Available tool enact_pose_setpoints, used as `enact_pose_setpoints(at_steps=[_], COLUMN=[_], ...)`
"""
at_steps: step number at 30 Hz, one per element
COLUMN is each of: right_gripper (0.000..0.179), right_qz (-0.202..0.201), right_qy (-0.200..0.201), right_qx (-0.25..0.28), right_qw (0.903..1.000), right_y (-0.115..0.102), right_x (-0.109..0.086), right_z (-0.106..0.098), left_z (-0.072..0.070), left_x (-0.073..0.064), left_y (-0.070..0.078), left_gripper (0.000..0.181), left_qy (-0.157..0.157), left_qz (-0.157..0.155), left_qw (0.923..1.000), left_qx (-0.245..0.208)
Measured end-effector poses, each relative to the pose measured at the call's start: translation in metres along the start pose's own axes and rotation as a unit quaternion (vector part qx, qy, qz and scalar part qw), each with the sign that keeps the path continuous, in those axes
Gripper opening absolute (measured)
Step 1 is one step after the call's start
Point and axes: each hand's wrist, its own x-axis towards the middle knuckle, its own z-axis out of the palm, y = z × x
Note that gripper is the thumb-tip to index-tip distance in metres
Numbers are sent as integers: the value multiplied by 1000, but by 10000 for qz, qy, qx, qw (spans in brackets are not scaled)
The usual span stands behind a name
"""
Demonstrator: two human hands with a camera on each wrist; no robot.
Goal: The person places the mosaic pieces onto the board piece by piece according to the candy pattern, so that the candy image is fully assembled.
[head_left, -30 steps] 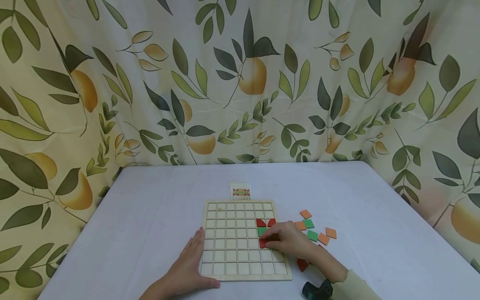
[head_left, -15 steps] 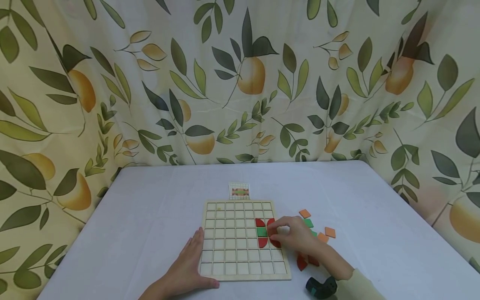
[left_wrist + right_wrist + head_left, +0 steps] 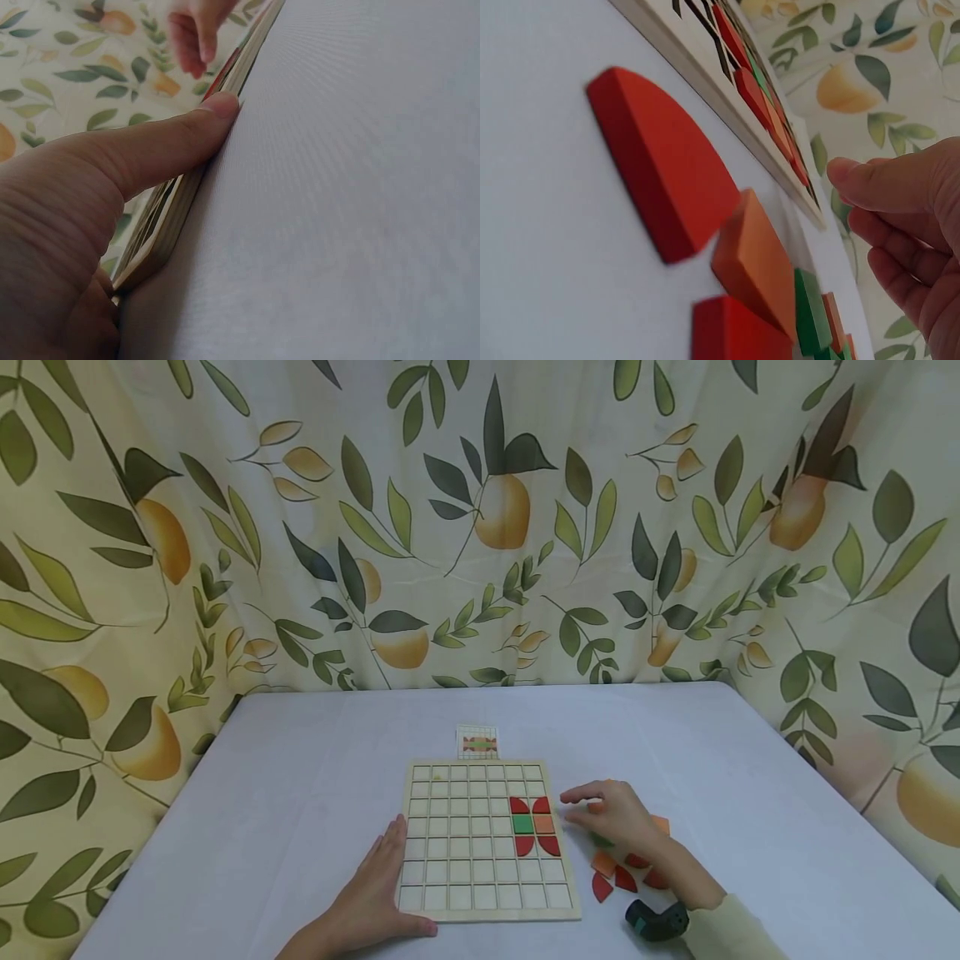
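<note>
My left hand [image 3: 367, 893] steadies a pale wooden grid board [image 3: 491, 916], straight fingers along its left side and thumb [image 3: 165, 146] against the front edge. Toward the board's right side, red rounded pieces [image 3: 518, 806] fill cells above and below a green square [image 3: 522, 824] and an orange square [image 3: 543, 824]. Just off the right rim hovers my right hand [image 3: 618, 814], thumb and forefinger apart, holding nothing. Under and beside it lie loose tiles, among them an orange square [image 3: 603, 863] and a red rounded piece [image 3: 602, 887]; the hand hides some of them.
A small card [image 3: 477, 742] with a printed grid pattern lies behind the board on the white tabletop [image 3: 315, 760]. A black device [image 3: 657, 921] sits at my right wrist. Patterned curtain [image 3: 480, 527] hangs behind the table.
My right hand has let go of the orange square in the cell beside the green one and moved right, off the board. The left hand stays in place.
</note>
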Motion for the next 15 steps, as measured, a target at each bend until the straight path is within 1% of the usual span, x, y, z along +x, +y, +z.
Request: enact_pose_setpoints(at_steps=[4,8,10,15], right_gripper=[22,23,24,27], right_qz=[131,441,628,820], right_qy=[167,268,295,474], right_qx=[103,163,273,201], right_qw=[9997,9985,9972,9953], right_y=[7,12,15,22], right_x=[0,-2,-3,-3], right_z=[-5,-10,-13,-18], left_z=[0,1,1,1], left_x=[0,0,0,0], left_y=[0,-1,-1,-2], left_gripper=[137,137,137,137], left_qy=[17,-25,-43,-28], left_qz=[21,32,23,27], left_qw=[10000,10000,10000,10000], left_qx=[-27,-37,-26,-11])
